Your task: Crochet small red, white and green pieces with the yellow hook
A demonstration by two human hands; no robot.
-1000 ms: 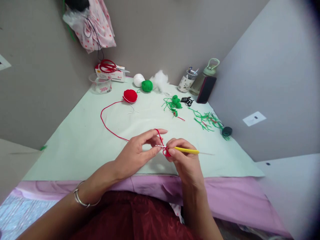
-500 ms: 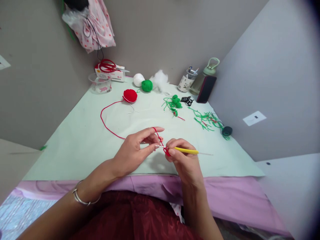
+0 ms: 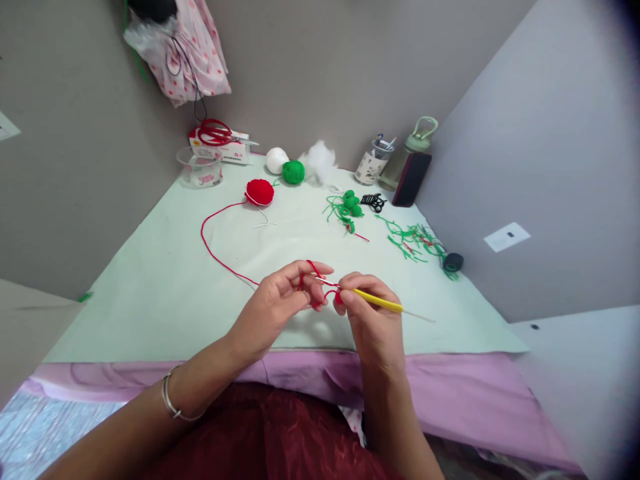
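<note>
My left hand [image 3: 280, 303] is pinched on a strand of red yarn [image 3: 207, 247] that loops over its forefinger and trails back to a red yarn ball [image 3: 260, 192]. My right hand [image 3: 367, 313] grips a yellow-handled crochet hook [image 3: 377, 301], its metal tip poking toward the left fingers. A small bit of red crochet work [image 3: 338, 298] sits between the two hands. Both hands hover just above the near part of the pale green table [image 3: 150, 293].
At the back are a white ball [image 3: 277, 160], a green ball [image 3: 293, 171], white stuffing [image 3: 319, 160], red scissors [image 3: 216, 133] on a box, a clear cup [image 3: 200, 167], a pen jar [image 3: 373, 163] and a bottle [image 3: 417, 150]. Green yarn scraps [image 3: 413, 240] lie to the right.
My left hand has curled in and moved closer to the right hand. The hook's tip has lifted and swung a little to the left, so its handle now slopes down to the right.
</note>
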